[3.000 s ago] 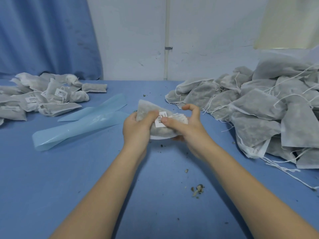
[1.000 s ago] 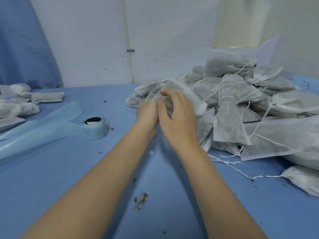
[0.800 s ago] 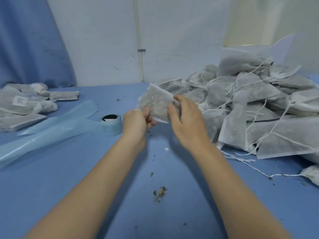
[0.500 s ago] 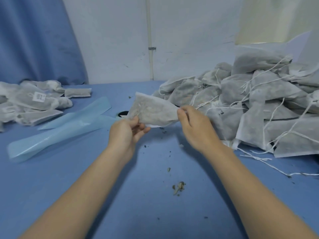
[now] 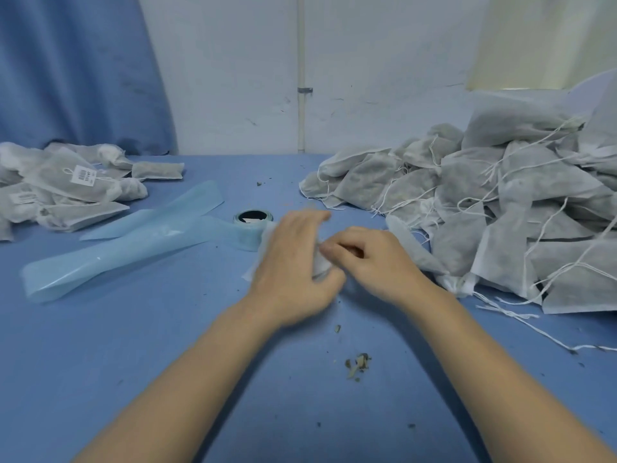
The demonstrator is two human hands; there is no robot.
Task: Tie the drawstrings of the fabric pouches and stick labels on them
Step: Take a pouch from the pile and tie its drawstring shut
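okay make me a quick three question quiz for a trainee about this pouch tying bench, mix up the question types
1. True or false: the labelled pouches lie at the person's right.
2. What lies between the left hand and the right hand?
A. a pair of scissors
B. a pouch
C. a pen
3. Fill in: the blue liner strip runs from the ____ beside the left hand.

Key
1. False: they lie at the left; the unlabelled pile with loose strings is at the right.
2. B
3. label roll
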